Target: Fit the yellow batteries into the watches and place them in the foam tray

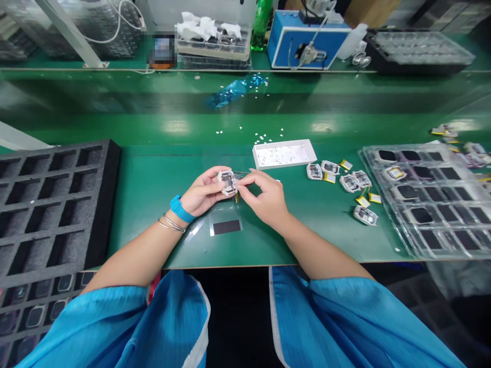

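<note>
My left hand [205,191] is closed around a smartwatch case [228,182], its opened side with the small electronics turned up. From the lower edge of the case hangs a small yellow piece [237,198]. Beside the case, my right hand [266,197] is closed on thin metal tweezers [241,175], its fingertips at the case's right edge. Whether the tips touch any part inside is too small to tell. Below the hands lies a dark rectangular strip [226,227] on a clear sheet.
A white tray [284,154] with tiny pieces lies beyond my hands. More opened watch cases [364,215] with yellow batteries [375,198] lie right, beside clear plastic trays [406,235]. A black foam tray [111,168] stands left. A blue machine [278,43] sits on the back shelf.
</note>
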`<state>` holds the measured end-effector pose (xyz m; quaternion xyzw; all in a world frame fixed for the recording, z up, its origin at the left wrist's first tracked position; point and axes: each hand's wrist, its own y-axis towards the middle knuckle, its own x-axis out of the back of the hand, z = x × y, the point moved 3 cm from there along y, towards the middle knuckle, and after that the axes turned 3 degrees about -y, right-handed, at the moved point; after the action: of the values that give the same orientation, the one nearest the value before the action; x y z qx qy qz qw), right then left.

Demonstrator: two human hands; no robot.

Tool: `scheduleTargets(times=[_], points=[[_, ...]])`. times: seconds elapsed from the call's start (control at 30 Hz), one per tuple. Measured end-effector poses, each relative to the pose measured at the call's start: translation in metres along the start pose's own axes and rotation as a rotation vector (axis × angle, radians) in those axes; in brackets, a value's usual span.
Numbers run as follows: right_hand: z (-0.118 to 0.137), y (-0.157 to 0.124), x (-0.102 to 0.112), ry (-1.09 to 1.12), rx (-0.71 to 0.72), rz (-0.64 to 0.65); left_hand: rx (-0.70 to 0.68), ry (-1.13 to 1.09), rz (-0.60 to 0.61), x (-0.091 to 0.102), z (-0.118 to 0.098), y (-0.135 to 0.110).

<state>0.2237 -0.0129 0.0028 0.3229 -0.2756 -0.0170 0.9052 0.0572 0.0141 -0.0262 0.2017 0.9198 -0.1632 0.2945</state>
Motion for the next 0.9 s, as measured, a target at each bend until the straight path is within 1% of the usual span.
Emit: scheduleTargets(times=[0.1, 0.17, 0.23, 0.27, 0.33, 0.4, 0.43, 0.47, 0.5, 0.57, 0.63, 0.73, 0.83, 0.9], points=[[0.0, 0.001, 0.002, 0.172, -0.089, -0.018, 0.026, -0.029, 0.029, 0.0, -0.003, -0.002], [-0.003, 0.0, -0.001, 0.313, -0.182, 0.008, 0.018, -0.027, 0.039, -0.001, -0.004, -0.003], [-0.008, -0.002, -0.007, 0.502, -0.327, 0.106, -0.001, -0.025, 0.041, 0.0, -0.005, -0.003], [-0.011, -0.003, -0.011, 0.605, -0.412, 0.182, -0.01, -0.022, 0.038, 0.0, -0.006, -0.003], [-0.015, -0.005, -0.02, 0.78, -0.589, 0.378, -0.024, -0.005, 0.029, 0.002, -0.008, -0.003], [-0.017, -0.006, -0.023, 0.888, -0.735, 0.535, -0.038, 0.018, 0.025, 0.004, -0.01, -0.003], [-0.018, -0.006, -0.023, 0.917, -0.789, 0.569, -0.046, 0.028, 0.025, 0.005, -0.012, -0.003], [-0.019, -0.004, -0.021, 0.936, -0.827, 0.57, -0.052, 0.036, 0.025, 0.006, -0.014, -0.002], [-0.021, -0.002, -0.019, 0.947, -0.849, 0.543, -0.055, 0.039, 0.022, 0.006, -0.015, -0.002], [-0.024, 0.003, -0.012, 0.957, -0.855, 0.458, -0.049, 0.044, 0.009, 0.007, -0.017, -0.002], [-0.026, 0.007, -0.006, 0.959, -0.821, 0.395, -0.035, 0.058, -0.001, 0.006, -0.017, -0.002], [-0.026, 0.01, -0.001, 0.923, -0.709, 0.318, 0.0, 0.095, 0.023, 0.003, -0.013, -0.001], [-0.024, 0.01, 0.0, 0.821, -0.573, 0.226, 0.051, 0.109, 0.079, -0.002, -0.005, -0.002], [-0.022, 0.008, -0.001, 0.755, -0.506, 0.187, 0.075, 0.093, 0.111, -0.005, -0.001, -0.004]])
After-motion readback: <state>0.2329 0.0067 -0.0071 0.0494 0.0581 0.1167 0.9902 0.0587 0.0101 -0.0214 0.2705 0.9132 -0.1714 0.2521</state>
